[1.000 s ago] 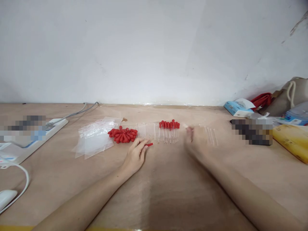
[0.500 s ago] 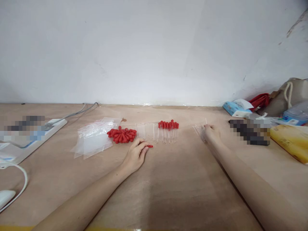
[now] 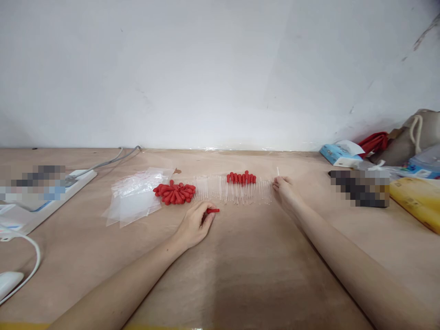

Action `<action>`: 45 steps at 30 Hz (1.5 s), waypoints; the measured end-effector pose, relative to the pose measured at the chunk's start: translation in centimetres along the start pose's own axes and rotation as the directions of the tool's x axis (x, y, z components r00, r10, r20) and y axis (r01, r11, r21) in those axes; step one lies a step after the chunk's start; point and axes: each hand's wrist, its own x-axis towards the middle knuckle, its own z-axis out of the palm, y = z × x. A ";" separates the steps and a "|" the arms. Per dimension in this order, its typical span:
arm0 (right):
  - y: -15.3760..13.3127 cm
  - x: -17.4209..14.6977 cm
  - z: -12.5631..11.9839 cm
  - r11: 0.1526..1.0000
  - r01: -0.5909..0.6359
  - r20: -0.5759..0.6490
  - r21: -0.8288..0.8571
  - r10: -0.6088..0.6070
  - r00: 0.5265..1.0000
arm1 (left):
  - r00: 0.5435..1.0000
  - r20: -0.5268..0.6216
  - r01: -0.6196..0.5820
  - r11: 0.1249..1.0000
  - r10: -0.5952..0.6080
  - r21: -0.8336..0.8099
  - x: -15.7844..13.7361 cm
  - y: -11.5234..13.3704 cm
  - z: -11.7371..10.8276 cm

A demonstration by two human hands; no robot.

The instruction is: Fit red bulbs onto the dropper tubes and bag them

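Observation:
My left hand (image 3: 195,224) rests on the table, thumb and fingers closed around a red rubber dropper bulb (image 3: 213,211) whose narrow end points right. Between the fingertips of my right hand (image 3: 284,189) is a clear thin dropper tube (image 3: 278,171), its upper end sticking up. Just left of that hand lie several bare clear tubes (image 3: 264,191). Droppers with red bulbs on them (image 3: 241,178) form a row in the middle. More bare tubes (image 3: 209,187) lie to their left, beside a pile of loose red bulbs (image 3: 174,193).
Clear zip bags (image 3: 135,197) lie left of the bulb pile. At the far left are a white power strip (image 3: 44,206) with cables and a white mouse (image 3: 9,283). On the right are a blue tissue pack (image 3: 338,155), a blurred-out dark object (image 3: 359,189) and a yellow packet (image 3: 417,201).
My right hand has moved left, toward the row. The bare tubes that lay apart beside it are now close to the capped droppers. My left hand has barely shifted, still gripping the bulb.

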 end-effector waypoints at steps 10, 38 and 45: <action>-3.0 -3.2 -0.9 0.978 0.182 -0.088 -0.104 -0.191 0.978 | 0.998 -0.044 0.043 0.999 -0.045 -0.028 -0.1 -0.2 0.2; -7.6 -11.0 3.4 0.510 0.848 0.688 -0.145 -0.564 0.457 | 0.997 0.045 -0.061 0.993 0.066 -0.102 -0.4 0.2 0.0; -7.6 -11.5 3.5 0.385 0.893 0.655 -0.233 -0.616 0.437 | 0.987 0.128 -0.103 0.994 0.098 0.031 -0.6 0.5 0.2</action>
